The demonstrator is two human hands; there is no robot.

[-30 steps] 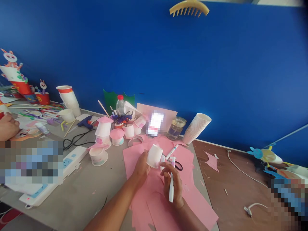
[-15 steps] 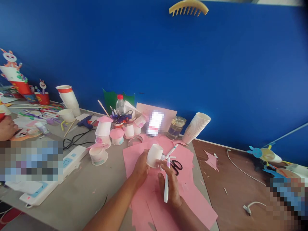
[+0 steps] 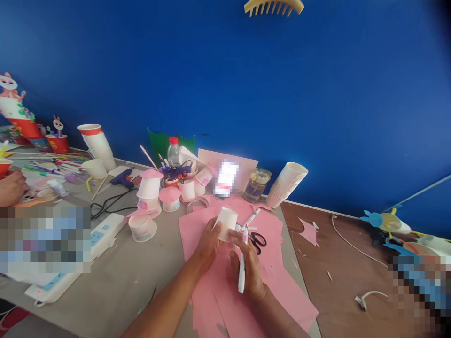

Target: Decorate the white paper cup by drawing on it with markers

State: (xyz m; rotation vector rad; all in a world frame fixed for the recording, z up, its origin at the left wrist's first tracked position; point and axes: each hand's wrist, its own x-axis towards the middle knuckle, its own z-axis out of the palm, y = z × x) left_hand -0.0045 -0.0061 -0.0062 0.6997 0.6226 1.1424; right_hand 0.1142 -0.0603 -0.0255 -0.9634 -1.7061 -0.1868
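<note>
My left hand (image 3: 207, 244) is closed around the left side of a white paper cup (image 3: 227, 223), which is upside down and slightly tilted above pink paper sheets (image 3: 225, 281). In my right hand (image 3: 252, 270) a white marker (image 3: 242, 267) with a pinkish-purple section at its upper end is gripped between the fingers. The right fingertips reach the cup's lower right side. Just beyond this hand lie black-handled scissors (image 3: 259, 241) and another white marker (image 3: 252, 217) on the pink paper.
Behind the sheets stand a bright phone (image 3: 226, 178), a glass jar (image 3: 257, 184) and a leaning stack of paper cups (image 3: 287, 184). Pink-topped cups (image 3: 150, 184), a blue glue gun (image 3: 122, 178) and a power strip (image 3: 105, 230) are leftward. Another person's hand (image 3: 12, 187) is far left.
The cup has turned and tilted a little in my left hand, whose fingers now show further over its side. My right hand keeps the marker. The view has shifted slightly.
</note>
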